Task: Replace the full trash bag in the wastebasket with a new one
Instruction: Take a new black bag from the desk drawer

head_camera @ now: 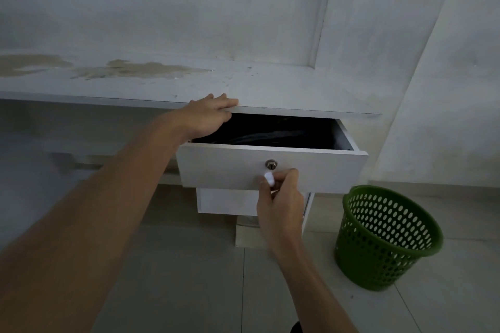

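While my left hand (209,113) lies flat, fingers spread, on the desk's (270,89) front edge, my right hand (280,197) pinches the white knob (268,178) of the open drawer (270,167). Dark folds inside are possibly trash bags (270,135). On the floor beside the desk's right corner stands the green wastebasket (384,238), unlined.

Dark contents of the open white drawer (273,167): glossy black folds at (270,136), too dim to identify. Back of the drawer is hidden under the front edge of the white desk top (162,84). White knob (268,178) mostly covered by the right hand (281,203), shape unclear. Left hand (209,113) palm not visible against the desk edge. Both forearms cut off by the bottom and left picture edges. Inside bottom of the green perforated plastic wastebasket (387,238) not visible.
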Demonstrator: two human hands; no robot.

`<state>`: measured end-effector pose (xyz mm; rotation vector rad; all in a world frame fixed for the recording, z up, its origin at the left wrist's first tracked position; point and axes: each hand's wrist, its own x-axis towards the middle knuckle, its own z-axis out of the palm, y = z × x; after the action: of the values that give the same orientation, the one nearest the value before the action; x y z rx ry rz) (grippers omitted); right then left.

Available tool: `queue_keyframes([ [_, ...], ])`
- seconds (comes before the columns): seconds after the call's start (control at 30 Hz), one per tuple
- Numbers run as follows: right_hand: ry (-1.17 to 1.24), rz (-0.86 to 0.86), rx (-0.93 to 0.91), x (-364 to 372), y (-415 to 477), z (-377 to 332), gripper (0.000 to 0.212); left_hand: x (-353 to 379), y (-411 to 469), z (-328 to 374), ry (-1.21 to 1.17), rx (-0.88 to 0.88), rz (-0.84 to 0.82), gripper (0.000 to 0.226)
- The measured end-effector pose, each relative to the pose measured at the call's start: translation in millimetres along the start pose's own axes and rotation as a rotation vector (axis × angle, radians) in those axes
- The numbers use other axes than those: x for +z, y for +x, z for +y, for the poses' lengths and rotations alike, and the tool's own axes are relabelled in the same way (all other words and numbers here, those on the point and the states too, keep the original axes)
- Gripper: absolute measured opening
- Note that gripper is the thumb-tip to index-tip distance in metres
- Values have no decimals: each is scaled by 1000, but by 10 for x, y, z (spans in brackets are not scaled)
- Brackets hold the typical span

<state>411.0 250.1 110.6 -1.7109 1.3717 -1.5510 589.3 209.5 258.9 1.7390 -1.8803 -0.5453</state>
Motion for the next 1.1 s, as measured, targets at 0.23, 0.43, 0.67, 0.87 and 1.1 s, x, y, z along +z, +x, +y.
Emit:
queue_keyframes([
  [0.23, 25, -6, 53, -117, -120, 47, 10, 6, -37, 27, 122, 42, 13, 62],
  [0.43, -15, -18, 18, -128, -95, 72, 15, 335, -159, 19, 245, 532, 288, 35],
  [0.67, -47, -47, 33, -182, -67, 64, 17, 386, 276, 297, 364, 347, -303, 37],
  [0.87, -103, -92, 17, -213, -44, 78, 16, 504, 621, 102, 519, 137, -422, 76],
  [1.1, -95, -74, 25, -172, -55, 74, 14, 501, 518, -78, 583, 388, -182, 37],
])
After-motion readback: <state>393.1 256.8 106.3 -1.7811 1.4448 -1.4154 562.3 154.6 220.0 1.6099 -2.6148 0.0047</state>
